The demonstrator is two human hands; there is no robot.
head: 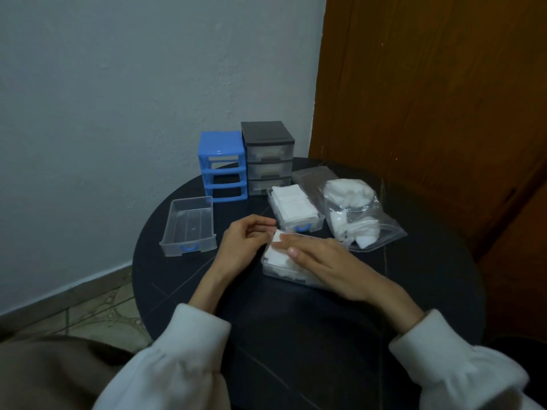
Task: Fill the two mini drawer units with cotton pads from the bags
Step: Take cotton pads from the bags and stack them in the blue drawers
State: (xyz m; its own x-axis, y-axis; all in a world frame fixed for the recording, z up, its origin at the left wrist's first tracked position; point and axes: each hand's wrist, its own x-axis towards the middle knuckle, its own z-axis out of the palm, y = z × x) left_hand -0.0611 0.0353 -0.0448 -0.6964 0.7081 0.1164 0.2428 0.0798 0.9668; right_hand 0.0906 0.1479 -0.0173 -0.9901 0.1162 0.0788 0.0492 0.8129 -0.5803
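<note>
A blue drawer frame [220, 165] stands at the table's back with all three slots empty. Beside it a black drawer unit [268, 158] has its three clear drawers pushed in. One clear drawer [189, 224] lies empty at the left. Another clear drawer [296, 208], full of white cotton pads, sits in front of the black unit. A third drawer [281, 269] holds pads under my right hand [322, 261], which lies flat on them. My left hand [245, 244] touches that drawer's left edge with its fingers curled. A clear bag of pads [355, 214] lies to the right.
The round black table [296, 335] stands in a corner between a pale wall and a brown wooden door. An empty flat clear bag [315, 174] lies behind the full one. Tiled floor shows at the lower left.
</note>
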